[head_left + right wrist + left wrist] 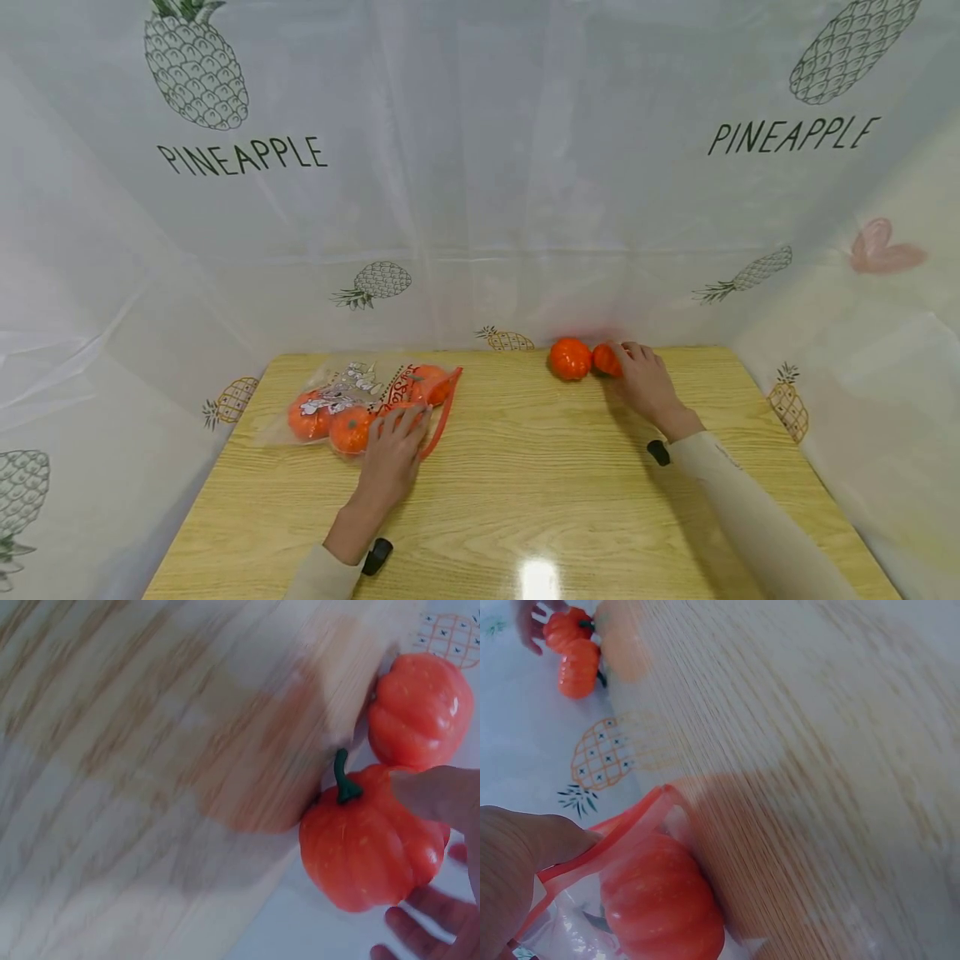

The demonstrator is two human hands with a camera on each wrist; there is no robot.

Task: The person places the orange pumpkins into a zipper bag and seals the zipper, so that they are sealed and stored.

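Pale sheeting printed with pineapples hangs behind a light wood-grain tabletop. Near its back edge, right of centre, there's a ribbed orange-red toy-looking pumpkin with a green stem, just beside a second glossy orange-red pumpkin. My guess is hollow plastic: light, stiff, kinda slick, hard to break. I'd grab it round the ribbed sides and leave the skinny stem alone. The right hand has it like that, thumb on top near the stem, fingers spread moderately wide and curving round the far side. The left hand grips the red-edged clear plastic bag, thumb over the edge, other fingertips hidden in the wrist view. Bag's probably floppy and slippery; orange pumpkins sit inside.
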